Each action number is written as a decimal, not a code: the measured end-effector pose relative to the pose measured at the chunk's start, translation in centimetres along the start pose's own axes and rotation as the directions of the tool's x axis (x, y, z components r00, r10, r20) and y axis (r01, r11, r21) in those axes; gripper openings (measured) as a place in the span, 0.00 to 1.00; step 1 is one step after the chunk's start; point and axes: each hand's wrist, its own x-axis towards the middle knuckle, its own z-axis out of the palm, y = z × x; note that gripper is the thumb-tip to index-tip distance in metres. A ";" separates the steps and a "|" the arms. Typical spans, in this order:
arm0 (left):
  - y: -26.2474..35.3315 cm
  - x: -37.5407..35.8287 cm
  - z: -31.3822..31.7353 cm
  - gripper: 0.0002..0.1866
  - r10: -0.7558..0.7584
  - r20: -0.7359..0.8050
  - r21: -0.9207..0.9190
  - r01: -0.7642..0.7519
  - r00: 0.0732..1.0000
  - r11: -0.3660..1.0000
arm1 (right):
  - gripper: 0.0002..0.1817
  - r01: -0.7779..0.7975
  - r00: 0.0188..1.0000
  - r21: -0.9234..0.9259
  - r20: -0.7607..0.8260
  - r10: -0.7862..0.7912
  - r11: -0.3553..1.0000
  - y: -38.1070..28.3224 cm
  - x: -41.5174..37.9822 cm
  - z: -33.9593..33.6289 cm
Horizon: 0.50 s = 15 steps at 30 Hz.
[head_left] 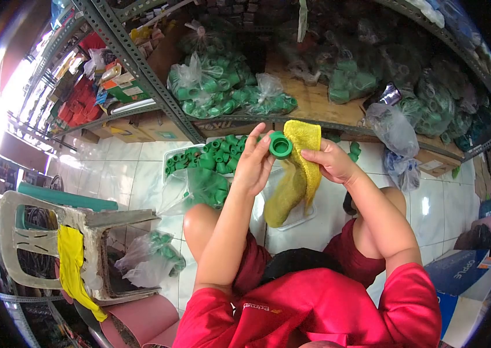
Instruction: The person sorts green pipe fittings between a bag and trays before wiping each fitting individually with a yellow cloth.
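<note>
My left hand (254, 159) holds a green pipe fitting (281, 146), its round opening turned up toward the camera. Pinched in my right hand (331, 160) is a yellow cloth (304, 139), whose upper part stands beside the fitting. The cloth's lower end hangs down, darker and stained. Behind my left hand, many green fittings (216, 155) lie heaped in a white tray (167, 155). A clear plastic bag (190, 188) with more green fittings rests at the tray's near side.
A metal shelf (141, 66) with bagged green fittings (210, 84) stands in front. At the left is a worn plastic chair (19, 232) with a yellow cloth (73, 269). Another bag (149, 258) lies on the tiled floor. A blue box (454, 272) sits at the right.
</note>
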 end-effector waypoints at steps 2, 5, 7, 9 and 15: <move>0.5 0.1 -0.7 0.23 -0.104 0.058 -0.020 0.106 0.993 0.994 | 0.21 -0.014 1.000 -0.044 -0.012 0.013 0.999 0.3 0.0 -0.3; 1.3 -0.3 -0.4 0.26 -0.255 0.119 -0.091 0.267 0.960 0.960 | 0.21 -0.046 0.997 -0.137 -0.063 0.038 0.990 0.2 -0.1 0.4; 1.1 -0.2 -0.5 0.26 -0.146 0.076 -0.062 0.151 0.986 0.987 | 0.18 0.123 0.981 -0.193 -0.124 -0.148 0.973 -0.1 -0.1 1.5; 1.3 0.0 -0.6 0.29 -0.026 0.052 -0.072 0.030 0.998 0.997 | 0.18 0.151 0.970 -0.165 -0.164 -0.178 0.975 -0.5 0.0 1.6; 0.8 0.0 -0.1 0.31 0.021 -0.016 -0.180 -0.023 1.000 0.983 | 0.19 0.197 0.961 -0.441 -0.089 -0.261 0.876 -0.2 -0.5 1.7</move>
